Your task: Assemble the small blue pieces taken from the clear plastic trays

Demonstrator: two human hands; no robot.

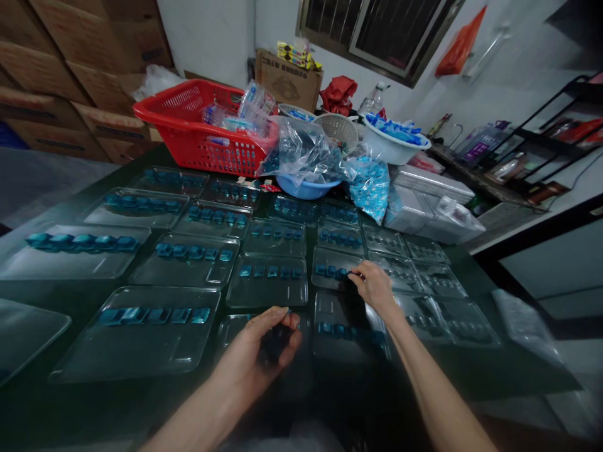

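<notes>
The right hand [375, 287] is at the end of a row of blue blocks [331, 271] in a clear tray [326, 256]. The left hand [252, 345] is curled, apart from it, and I can't tell what either one grips. A red basket [188, 145] sits past them

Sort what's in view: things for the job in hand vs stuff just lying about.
Seemingly part of the job:
clear rectangular plastic trays
translucent blue faceted pieces, in rows on them
right hand, at one row
left hand, over a nearer tray

Seemingly just lying about:
stacked brown cardboard boxes
hanging orange-red plastic bag
clear plastic bottle
red perforated plastic basket, though its use is unclear
</notes>
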